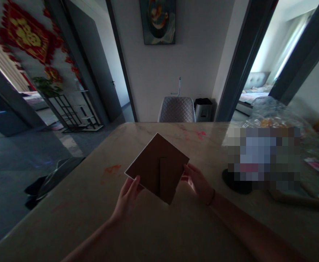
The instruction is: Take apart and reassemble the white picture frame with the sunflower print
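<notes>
A brown-backed picture frame (148,163) with a thin white edge is held up tilted over the table (102,214), its back towards me. An easel-type stand flap lies flat against the backing. My left hand (128,193) grips the lower left edge, thumb on the back. At the right corner, my right hand (196,180) pinches the frame between thumb and fingers; a dark band circles that wrist. The front of the frame faces away and is hidden.
On the table's right are a black round base (237,183), a blurred-out patch and crumpled clear plastic (274,109). Orange and pink stains mark the tabletop. A quilted chair (177,109) and a bin (203,109) stand beyond the far edge. Dark items lie at the left side.
</notes>
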{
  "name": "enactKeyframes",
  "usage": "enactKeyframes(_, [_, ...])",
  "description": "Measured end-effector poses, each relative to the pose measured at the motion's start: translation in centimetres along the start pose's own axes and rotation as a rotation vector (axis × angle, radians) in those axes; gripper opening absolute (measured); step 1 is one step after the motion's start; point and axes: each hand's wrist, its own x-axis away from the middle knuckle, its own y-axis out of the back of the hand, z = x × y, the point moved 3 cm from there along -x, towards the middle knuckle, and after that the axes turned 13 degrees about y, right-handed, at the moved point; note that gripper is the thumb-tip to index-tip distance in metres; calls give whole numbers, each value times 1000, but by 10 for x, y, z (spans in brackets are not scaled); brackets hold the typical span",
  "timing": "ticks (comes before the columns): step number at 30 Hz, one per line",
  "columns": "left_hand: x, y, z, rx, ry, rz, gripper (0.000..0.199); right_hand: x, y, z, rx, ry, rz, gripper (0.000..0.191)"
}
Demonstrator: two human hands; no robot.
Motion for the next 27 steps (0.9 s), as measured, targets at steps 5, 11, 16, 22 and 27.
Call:
enactKeyframes(5, [-1, 2, -6, -219, -109, 26, 37, -7, 16, 8, 224, 108, -143, 37])
enactKeyframes(11, [3, -6, -2, -906, -364, 118, 15, -17, 37, 25, 582, 248, -249, 45])
enactKeyframes(16, [9, -13, 4, -1390, -669, 133, 15, -22, 47, 30, 922, 295, -269, 45])
enactKeyframes(22, [7, -10, 10, -1433, -711, 101, 23, -33, 54, 21, 1049, 279, -166, 44])
enactKeyframes(27, [1, -6, 15, -1498, -565, 137, 39, -36, 58, 13, 1006, 287, -87, 35])
